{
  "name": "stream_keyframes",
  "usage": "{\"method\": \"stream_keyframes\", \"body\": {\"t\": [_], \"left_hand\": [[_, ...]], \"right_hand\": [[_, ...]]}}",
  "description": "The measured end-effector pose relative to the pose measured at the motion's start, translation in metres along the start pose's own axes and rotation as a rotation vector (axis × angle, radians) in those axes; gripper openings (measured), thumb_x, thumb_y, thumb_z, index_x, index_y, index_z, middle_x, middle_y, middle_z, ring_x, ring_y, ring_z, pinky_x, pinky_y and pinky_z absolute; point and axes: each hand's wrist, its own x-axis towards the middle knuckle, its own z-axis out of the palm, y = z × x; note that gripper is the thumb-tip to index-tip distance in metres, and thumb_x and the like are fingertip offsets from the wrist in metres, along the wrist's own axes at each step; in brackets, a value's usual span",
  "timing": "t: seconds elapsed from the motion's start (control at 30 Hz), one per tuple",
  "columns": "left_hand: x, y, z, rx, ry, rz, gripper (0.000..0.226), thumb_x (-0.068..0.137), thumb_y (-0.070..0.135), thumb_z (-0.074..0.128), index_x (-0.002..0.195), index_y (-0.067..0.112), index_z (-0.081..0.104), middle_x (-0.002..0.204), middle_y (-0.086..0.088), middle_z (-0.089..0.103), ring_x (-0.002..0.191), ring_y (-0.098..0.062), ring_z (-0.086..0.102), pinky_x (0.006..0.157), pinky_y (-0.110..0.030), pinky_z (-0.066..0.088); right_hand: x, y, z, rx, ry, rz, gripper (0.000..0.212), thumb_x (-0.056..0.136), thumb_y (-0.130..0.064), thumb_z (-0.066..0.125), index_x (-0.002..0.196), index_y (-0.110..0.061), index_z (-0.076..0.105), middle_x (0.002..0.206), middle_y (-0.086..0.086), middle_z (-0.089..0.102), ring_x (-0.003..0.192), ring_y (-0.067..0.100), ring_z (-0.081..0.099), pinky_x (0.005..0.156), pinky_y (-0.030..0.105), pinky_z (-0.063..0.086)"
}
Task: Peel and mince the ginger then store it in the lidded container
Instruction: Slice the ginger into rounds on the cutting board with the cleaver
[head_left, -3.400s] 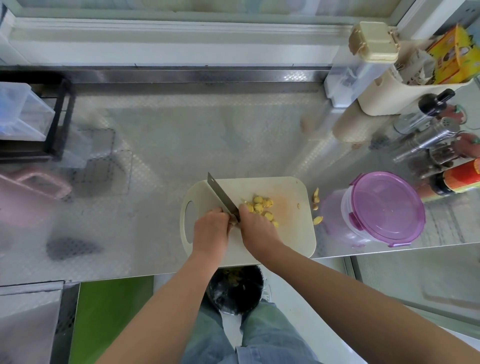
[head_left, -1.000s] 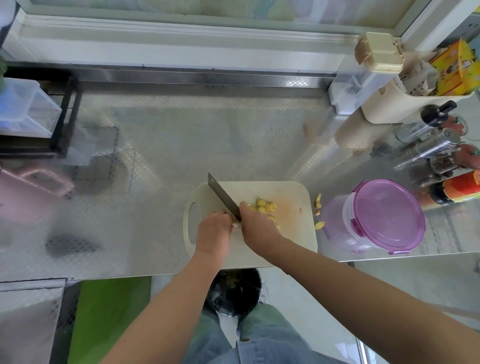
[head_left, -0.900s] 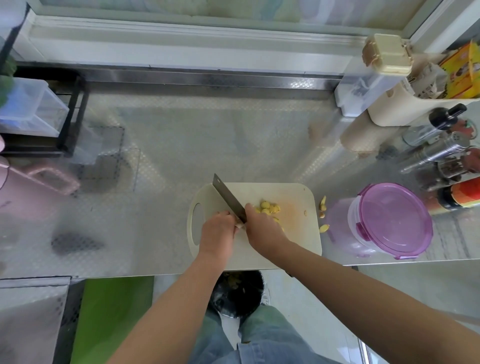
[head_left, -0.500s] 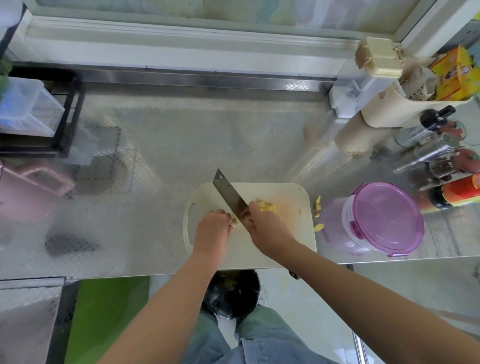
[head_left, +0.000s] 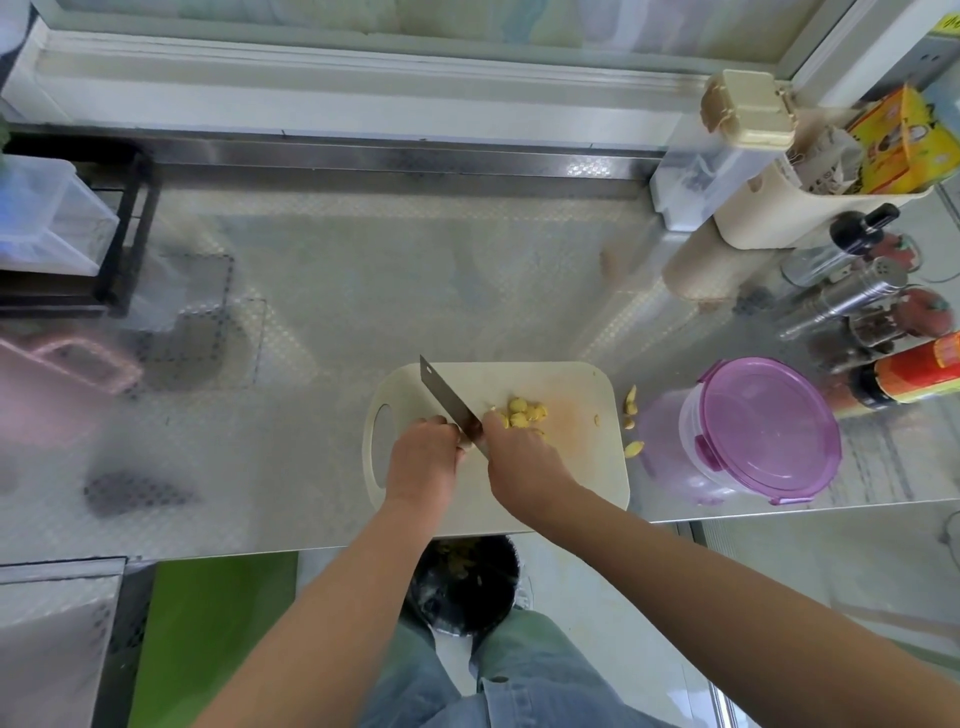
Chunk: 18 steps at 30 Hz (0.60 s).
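Ginger slices (head_left: 521, 414) beside right hand (head_left: 522, 460) (gripping knife (head_left: 445, 399)).

- Bright, even daylight fills the place; the pale window pane (head_left: 415, 21) along the far wall is the brightest stretch.
- The steel counter (head_left: 389, 270) gives back milky, smeared reflections rather than hard glare.
- What shadow there is stays weak and soft-edged.
- The picture is sharpest in the middle, on the cutting board (head_left: 571, 379). There the knife (head_left: 447, 400) blade looks dark and flat, and the ginger (head_left: 522, 415) slightly soft.
- The left edge smears, and the pink shape (head_left: 62, 374) is only a blur.
- Wide-angle bending bows the counter's back rim and tips the bottles (head_left: 852, 301) outward on the right.
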Motion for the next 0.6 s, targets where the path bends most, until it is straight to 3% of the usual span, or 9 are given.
{"method": "stream_keyframes", "body": {"t": [0.17,0.37,0.43,0.53,0.6], "left_hand": [[0.002,0.0,0.0,0.004,-0.009,-0.01,0.022,0.096,0.021,0.052,0.105,0.014,0.072,0.103,-0.003,0.067,0.098,-0.023,0.057,0.077,-0.034,0.048],[0.002,0.001,-0.001,-0.01,-0.008,-0.042,0.02,0.094,0.017,0.053,0.099,0.013,0.072,0.101,-0.004,0.067,0.096,-0.023,0.057,0.078,-0.035,0.048],[0.002,0.0,0.001,-0.02,0.004,-0.042,0.019,0.094,0.019,0.055,0.102,0.016,0.073,0.102,-0.003,0.068,0.096,-0.022,0.057,0.08,-0.034,0.049],[0.003,0.002,0.001,-0.003,-0.005,-0.04,0.02,0.094,0.021,0.056,0.104,0.017,0.073,0.104,-0.002,0.067,0.097,-0.022,0.058,0.08,-0.033,0.049],[0.004,0.001,0.002,0.012,-0.011,-0.035,0.021,0.095,0.022,0.055,0.106,0.017,0.072,0.105,-0.001,0.067,0.099,-0.022,0.058,0.08,-0.033,0.049]], "right_hand": [[0.002,0.0,0.004,-0.013,0.014,-0.021,0.03,0.092,0.002,0.04,0.118,-0.012,0.036,0.094,0.011,0.06,0.076,0.029,0.055,0.059,0.035,0.038],[0.013,-0.01,-0.003,0.03,0.009,-0.056,0.021,0.091,0.002,0.039,0.095,-0.016,0.03,0.081,0.003,0.048,0.068,0.026,0.046,0.055,0.033,0.031],[0.008,-0.005,-0.003,0.042,0.003,-0.04,0.018,0.092,0.0,0.039,0.102,-0.014,0.034,0.081,0.005,0.047,0.069,0.026,0.044,0.057,0.034,0.033],[-0.004,0.005,0.001,0.02,-0.019,-0.016,0.032,0.092,0.001,0.039,0.121,-0.011,0.036,0.09,0.01,0.055,0.072,0.024,0.044,0.059,0.033,0.034],[-0.009,0.009,0.004,0.016,-0.025,-0.007,0.034,0.092,0.001,0.039,0.124,-0.012,0.035,0.088,0.008,0.053,0.073,0.023,0.045,0.059,0.033,0.036]]}}
